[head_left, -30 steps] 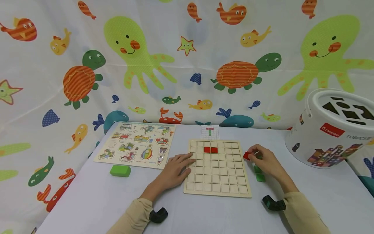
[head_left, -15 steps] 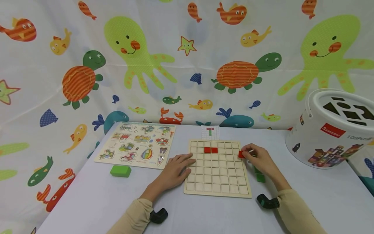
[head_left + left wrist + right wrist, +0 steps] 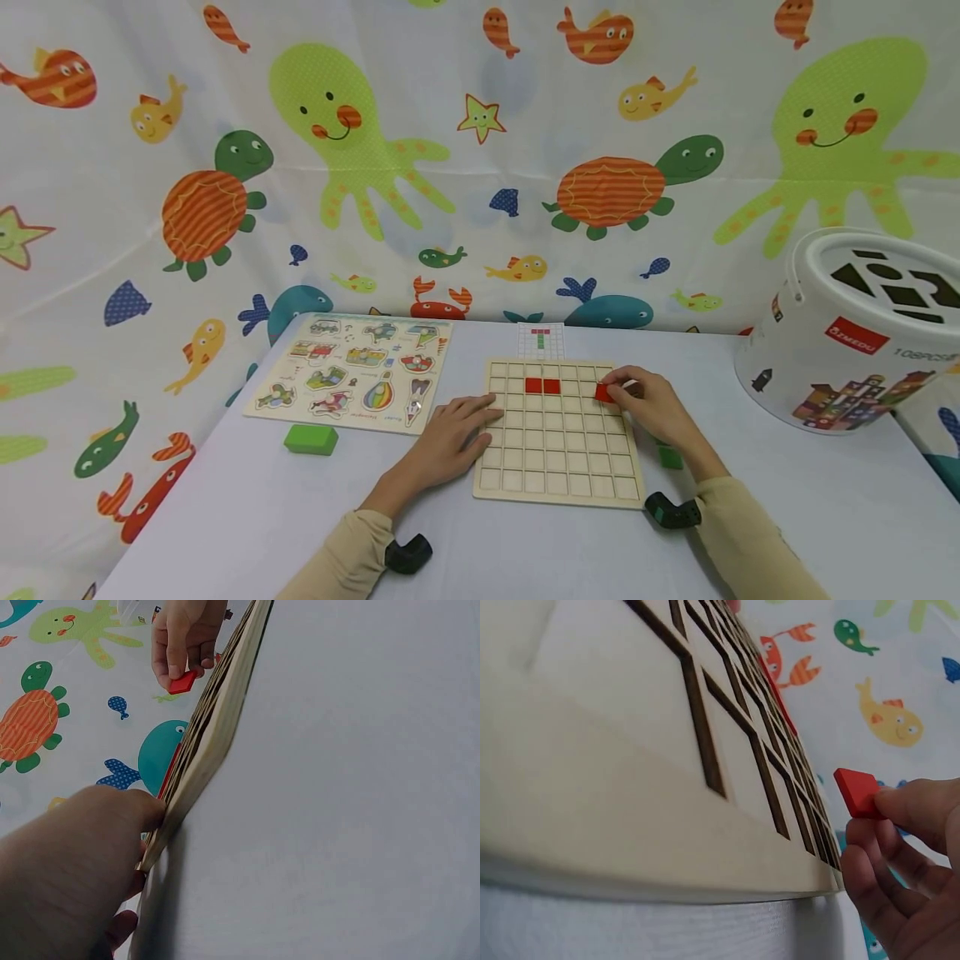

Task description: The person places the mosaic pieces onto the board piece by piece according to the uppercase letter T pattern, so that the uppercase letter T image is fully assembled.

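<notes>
Pinching, head view: right hand, right of centre, thumb and fingertips together on a red tile, which is over the upper right part of a wooden grid board at lower centre.
Left hand, head view: left hand rests at the board's left edge, fingers extended and slightly apart, fingertips touching the board.
Placed tiles, head view: two red tiles sit side by side in neighbouring cells of the board's second row.
Green tile, head view: green tile lies just right of the board, beside the right wrist.
Card, head view: pattern card with a red and green T lies just above the board.
Left side, head view: picture puzzle at centre left, green block just below it.
Right edge, head view: white bucket with a shape-cut lid.
Left wrist view: left hand at lower left, against the board's edge, some fingers hidden; right hand at top, its red tile held in the fingertips.
Right wrist view: right hand at lower right, thumb and finger clamped on the red tile, right of centre; the board fills the left, with a visible gap between tile and board.
</notes>
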The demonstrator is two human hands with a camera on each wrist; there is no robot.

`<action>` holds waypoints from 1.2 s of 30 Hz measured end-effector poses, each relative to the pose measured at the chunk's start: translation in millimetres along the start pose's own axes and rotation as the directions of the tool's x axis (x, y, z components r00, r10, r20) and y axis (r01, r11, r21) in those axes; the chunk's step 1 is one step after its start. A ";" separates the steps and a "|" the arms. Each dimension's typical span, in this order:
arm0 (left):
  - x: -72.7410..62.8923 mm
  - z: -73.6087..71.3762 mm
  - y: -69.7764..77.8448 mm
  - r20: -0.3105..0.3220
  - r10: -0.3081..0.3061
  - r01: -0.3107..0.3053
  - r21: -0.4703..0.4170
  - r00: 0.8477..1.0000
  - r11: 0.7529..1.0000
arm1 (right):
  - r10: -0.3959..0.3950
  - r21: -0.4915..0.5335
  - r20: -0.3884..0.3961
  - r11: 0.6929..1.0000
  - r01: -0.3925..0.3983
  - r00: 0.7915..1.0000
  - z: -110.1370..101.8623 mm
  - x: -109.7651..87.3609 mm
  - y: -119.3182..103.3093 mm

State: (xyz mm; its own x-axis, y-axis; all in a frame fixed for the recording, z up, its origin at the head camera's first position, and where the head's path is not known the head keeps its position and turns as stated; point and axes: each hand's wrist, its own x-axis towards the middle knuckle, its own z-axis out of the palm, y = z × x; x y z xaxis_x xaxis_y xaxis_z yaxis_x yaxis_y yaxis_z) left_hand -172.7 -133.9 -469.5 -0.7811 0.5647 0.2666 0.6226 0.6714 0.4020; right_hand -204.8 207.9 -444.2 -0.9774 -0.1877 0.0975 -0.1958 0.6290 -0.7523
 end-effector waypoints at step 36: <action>-0.1 0.9 -1.3 0.009 -0.010 0.010 -0.003 1.000 1.000 | -0.013 0.004 0.070 1.000 0.013 0.997 17.7 29.7 -17.4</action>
State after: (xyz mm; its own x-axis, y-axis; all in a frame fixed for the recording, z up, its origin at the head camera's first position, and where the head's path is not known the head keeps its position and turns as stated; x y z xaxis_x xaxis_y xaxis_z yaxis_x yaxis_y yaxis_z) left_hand -173.3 -134.4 -470.8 -0.7871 0.5618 0.2548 0.6142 0.6756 0.4077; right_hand -229.0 178.0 -439.8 -0.9667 -0.2481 0.0620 -0.2084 0.6235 -0.7535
